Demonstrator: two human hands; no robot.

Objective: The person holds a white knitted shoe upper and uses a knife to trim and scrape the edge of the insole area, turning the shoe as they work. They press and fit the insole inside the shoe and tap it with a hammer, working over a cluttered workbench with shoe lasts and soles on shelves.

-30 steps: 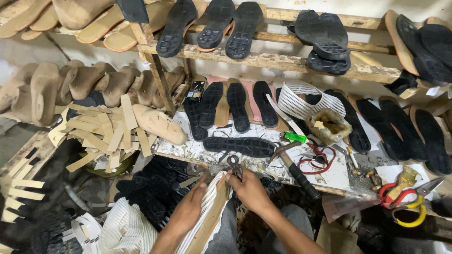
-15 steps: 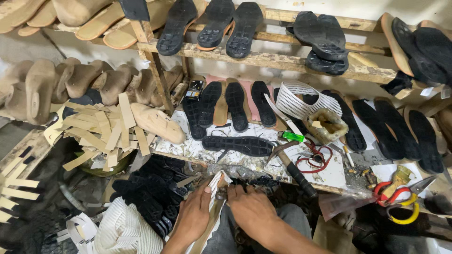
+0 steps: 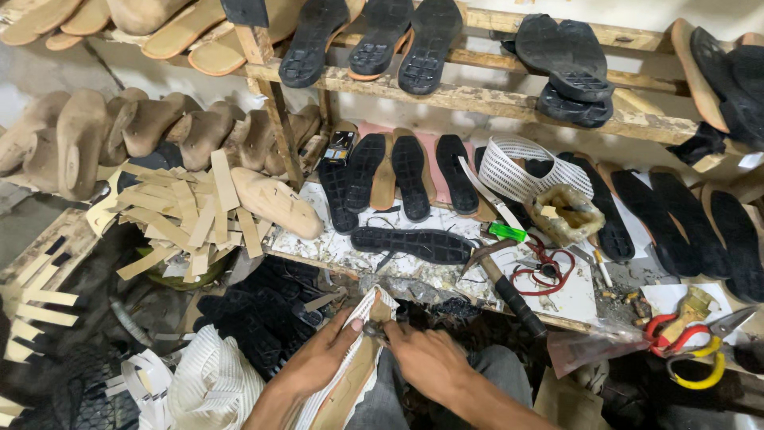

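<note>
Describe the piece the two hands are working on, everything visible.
The long tan insole-shaped piece is covered along one side by white woven mesh with a frayed edge. It slants from the lap up towards the bench. The left hand grips its edge; the right hand presses a small dark tool against its upper end.

Both hands meet at six o'clock, the left hand and right hand gripping an insole that runs down toward seven. Just above them, the desk fills the centre. On it a lone sole lies crosswise, with a hammer to its right toward four o'clock. Scissors sit far out at four. A pile of strips lies at nine o'clock. A shelf of soles spans twelve.
</note>
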